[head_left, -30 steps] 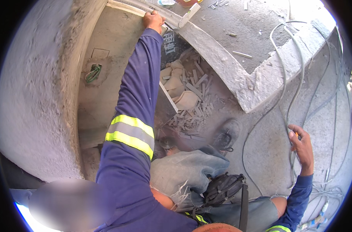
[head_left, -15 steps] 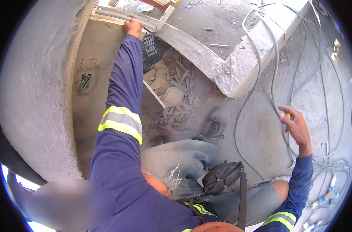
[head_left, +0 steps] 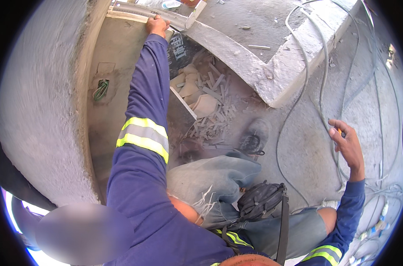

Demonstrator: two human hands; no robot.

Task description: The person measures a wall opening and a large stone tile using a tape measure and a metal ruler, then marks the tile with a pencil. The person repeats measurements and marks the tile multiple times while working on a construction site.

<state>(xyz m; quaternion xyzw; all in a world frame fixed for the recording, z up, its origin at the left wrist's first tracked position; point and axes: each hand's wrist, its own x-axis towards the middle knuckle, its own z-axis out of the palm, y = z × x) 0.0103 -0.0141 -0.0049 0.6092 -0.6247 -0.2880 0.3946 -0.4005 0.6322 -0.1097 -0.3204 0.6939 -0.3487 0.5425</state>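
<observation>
At the far left, my left hand point(head_left: 157, 25) reaches out on a straight arm. Its fingers are curled at the near edge of a long grey metal bar point(head_left: 135, 9), which ends in a pale crosspiece point(head_left: 195, 15) like a square. The bar lies along the top of a low ledge; the fingertips are partly hidden. Off to the right, well away from the bar, my right hand point(head_left: 348, 144) is raised above the floor with fingers bent. A small orange thing point(head_left: 339, 131) shows between its thumb and fingers, too covered for me to name its kind.
A rough wall point(head_left: 42, 97) rises at left, beside a recess with a green cable coil point(head_left: 101, 90). Thin offcuts point(head_left: 219, 82) and beige scraps point(head_left: 206, 105) lie near my shoes. A concrete kerb point(head_left: 241, 62) runs rightward; long cables point(head_left: 306, 66) loop over the floor.
The whole view has shifted slightly, so things sit a little further right and higher. My left hand stays at the bar, and my right hand keeps its bent grip.
</observation>
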